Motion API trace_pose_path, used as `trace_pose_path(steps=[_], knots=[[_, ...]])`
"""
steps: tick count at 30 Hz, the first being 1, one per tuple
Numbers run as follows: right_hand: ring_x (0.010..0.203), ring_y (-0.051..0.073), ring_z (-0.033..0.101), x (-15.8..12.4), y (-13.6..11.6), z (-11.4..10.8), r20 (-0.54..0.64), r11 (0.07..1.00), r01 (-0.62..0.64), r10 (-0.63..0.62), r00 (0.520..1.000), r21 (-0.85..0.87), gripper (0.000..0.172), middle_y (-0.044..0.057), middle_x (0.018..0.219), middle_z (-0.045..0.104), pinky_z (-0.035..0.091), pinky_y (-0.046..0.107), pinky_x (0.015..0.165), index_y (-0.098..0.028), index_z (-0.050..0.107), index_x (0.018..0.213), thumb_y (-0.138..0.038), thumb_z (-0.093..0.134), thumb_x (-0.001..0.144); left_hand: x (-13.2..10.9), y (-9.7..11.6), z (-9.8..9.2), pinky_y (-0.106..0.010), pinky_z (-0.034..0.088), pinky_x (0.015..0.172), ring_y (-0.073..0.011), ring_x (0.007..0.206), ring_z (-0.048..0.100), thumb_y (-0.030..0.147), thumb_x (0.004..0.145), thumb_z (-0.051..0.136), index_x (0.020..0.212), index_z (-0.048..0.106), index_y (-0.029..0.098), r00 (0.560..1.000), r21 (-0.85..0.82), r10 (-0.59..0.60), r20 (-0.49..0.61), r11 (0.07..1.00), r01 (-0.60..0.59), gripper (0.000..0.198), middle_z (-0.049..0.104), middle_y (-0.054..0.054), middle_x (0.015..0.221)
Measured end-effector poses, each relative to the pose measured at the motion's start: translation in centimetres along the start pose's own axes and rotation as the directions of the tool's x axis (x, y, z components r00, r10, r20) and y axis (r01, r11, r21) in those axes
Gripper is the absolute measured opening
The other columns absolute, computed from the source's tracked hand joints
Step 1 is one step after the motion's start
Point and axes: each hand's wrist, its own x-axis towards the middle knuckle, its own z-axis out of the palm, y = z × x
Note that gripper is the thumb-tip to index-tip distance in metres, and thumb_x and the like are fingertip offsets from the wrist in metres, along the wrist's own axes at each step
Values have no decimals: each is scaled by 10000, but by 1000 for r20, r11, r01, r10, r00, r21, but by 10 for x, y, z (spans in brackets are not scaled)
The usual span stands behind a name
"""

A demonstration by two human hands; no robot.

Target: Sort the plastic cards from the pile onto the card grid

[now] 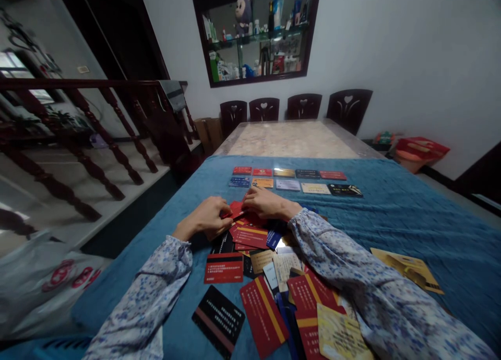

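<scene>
My left hand (211,216) is closed, its fingers curled at the edge of a red card (237,208) on the pile. From the other side, my right hand (264,202) bends over red cards, with its fingertips closed at them; part of the grip is hidden. Below both hands spreads a loose heap of overlapping cards: a dark red card with a yellow stripe (250,236), a red card with a black stripe (224,267), a black card (219,321), a yellow card (340,333) and several others.
Two rows of cards lie beyond my hands, including a black card (344,190) and a gold card (284,172). A large yellow card (407,268) rests at the right. Blue cloth (391,219) covers the table's near part. Chairs (264,109) stand behind; plastic bags (43,282) sit left.
</scene>
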Motion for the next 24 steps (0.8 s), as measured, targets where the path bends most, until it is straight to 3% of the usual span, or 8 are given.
trace_pose_path(steps=[6,12,19,24], knots=[[973,225,531,1,-5,-6,-66,1000,-6,8,998,27,235,108,986,739,396,341,859,-160,753,1080,-124,555,958,-5,-6,-3,-286,439,710,-168,729,614,264,876,579,768,799,195,994,-96,0,-105,995,-10,254,732,-28,751],[973,229,555,3,-9,-2,-212,991,-134,131,969,-1,266,114,930,717,403,328,817,-165,764,1106,-126,534,978,-4,-17,-1,-278,470,740,-172,767,638,191,852,568,857,803,197,985,-90,-20,-169,996,5,236,750,-30,834],[975,236,558,4,-7,6,-231,977,-212,205,951,-6,326,104,979,751,403,333,834,-181,747,1182,-85,557,935,-1,-26,4,-270,506,796,-169,814,647,127,832,562,971,815,197,977,-68,-34,-209,998,20,297,746,-31,893],[1000,246,563,5,-10,6,-247,959,-283,276,929,8,300,123,1029,754,401,347,843,-194,723,1213,-133,540,984,2,-28,11,-300,526,860,-194,887,658,126,883,565,1078,810,199,963,-70,-54,-264,997,37,321,757,-70,962]])
